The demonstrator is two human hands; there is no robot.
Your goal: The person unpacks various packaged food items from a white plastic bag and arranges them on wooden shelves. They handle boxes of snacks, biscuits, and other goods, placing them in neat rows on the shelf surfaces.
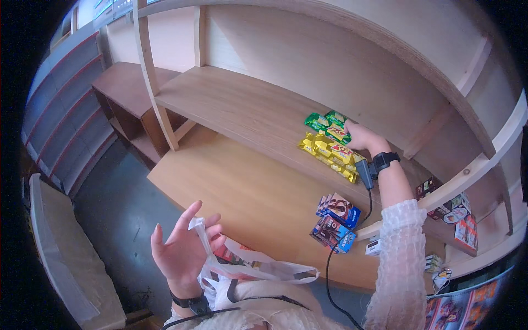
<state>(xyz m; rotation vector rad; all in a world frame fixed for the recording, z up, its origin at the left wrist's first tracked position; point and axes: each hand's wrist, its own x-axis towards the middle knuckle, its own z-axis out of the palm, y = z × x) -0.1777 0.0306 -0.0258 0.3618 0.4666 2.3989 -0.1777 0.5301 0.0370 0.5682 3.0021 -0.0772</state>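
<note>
My right hand (pixel 358 135) reaches over the upper wooden shelf (pixel 247 99), its fingers on a green snack packet (pixel 337 133) among other green packets. Whether the fingers grip it or only press on it cannot be told. Nearer to me, several yellow snack packets (pixel 330 152) lie overlapping on the same shelf. My left hand (pixel 185 247) is raised palm up, fingers spread, with a handle of a white plastic bag (pixel 243 270) looped over its fingers. Red and green packaging (pixel 233 252) shows inside the bag, mostly hidden.
Blue and brown snack boxes (pixel 338 222) stand on the lower wooden board (pixel 247 189). A black cable hangs from my right wrist past them. More boxes (pixel 453 210) sit at the right behind a wooden post. A brown cabinet (pixel 132 88) and grey shelving (pixel 66 107) stand at the left.
</note>
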